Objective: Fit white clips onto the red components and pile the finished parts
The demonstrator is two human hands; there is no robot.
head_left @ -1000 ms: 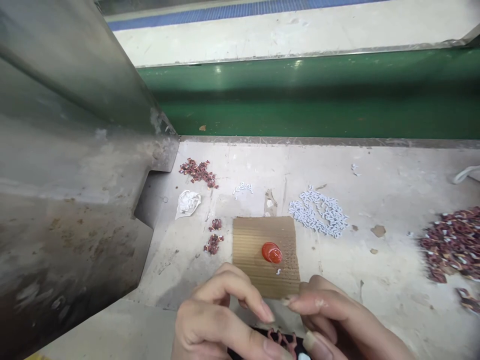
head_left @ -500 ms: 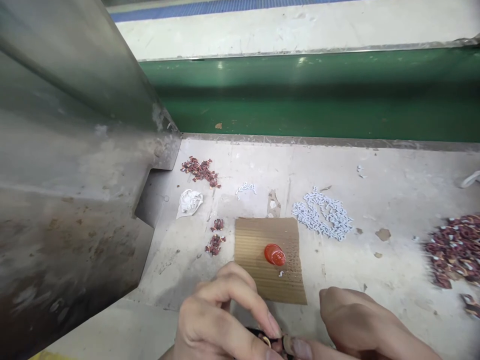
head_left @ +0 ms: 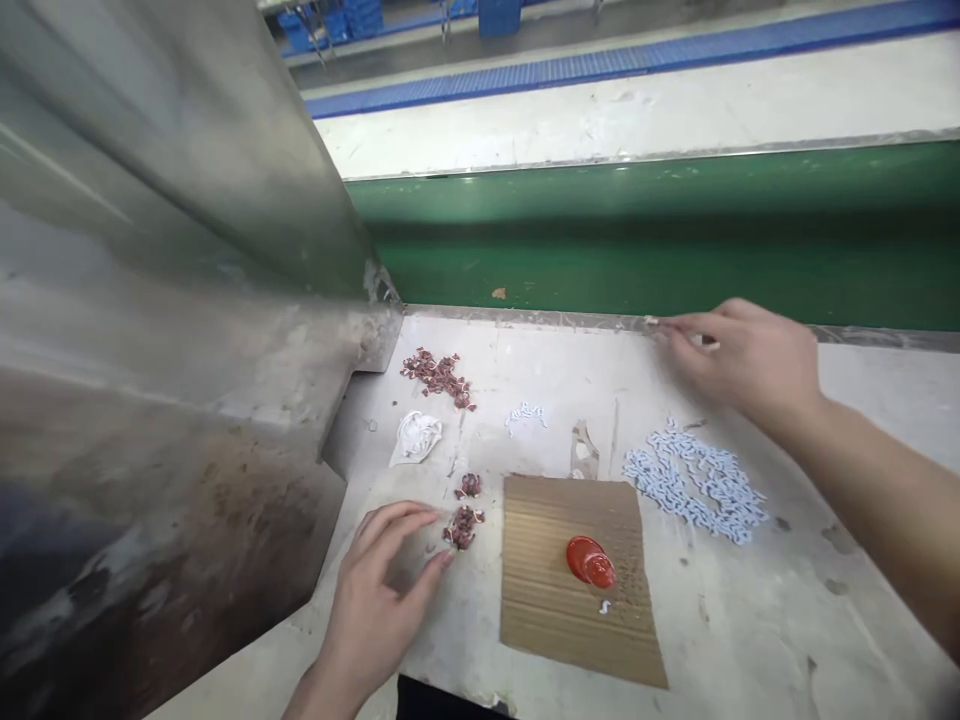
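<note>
My left hand (head_left: pixel 382 600) hovers over the worktop with its fingers apart, thumb and forefinger on either side of a small reddish-brown part cluster (head_left: pixel 463 527). Whether they touch it I cannot tell. My right hand (head_left: pixel 750 360) reaches to the far edge of the worktop, thumb and forefinger pinched. A small pale piece (head_left: pixel 651 321) shows at those fingertips, its kind unclear. Between the hands lies a corrugated cardboard piece (head_left: pixel 562 635) bearing a red glossy blob (head_left: pixel 589 560) and one small pale-blue curved piece (head_left: pixel 604 607).
Pale-blue curved pieces (head_left: pixel 694 480) lie piled right of the cardboard, a few more (head_left: pixel 527 414) behind it. Brown parts (head_left: pixel 439 377) and a crumpled white lump (head_left: pixel 418 435) sit at left. A stained metal panel (head_left: pixel 187 400) rises on the left; a green belt (head_left: pixel 600 240) runs behind.
My hands, together on a small dark part at the bottom before, have parted. The left went to the brown cluster, the right to the far edge. The view has tilted up and swung left.
</note>
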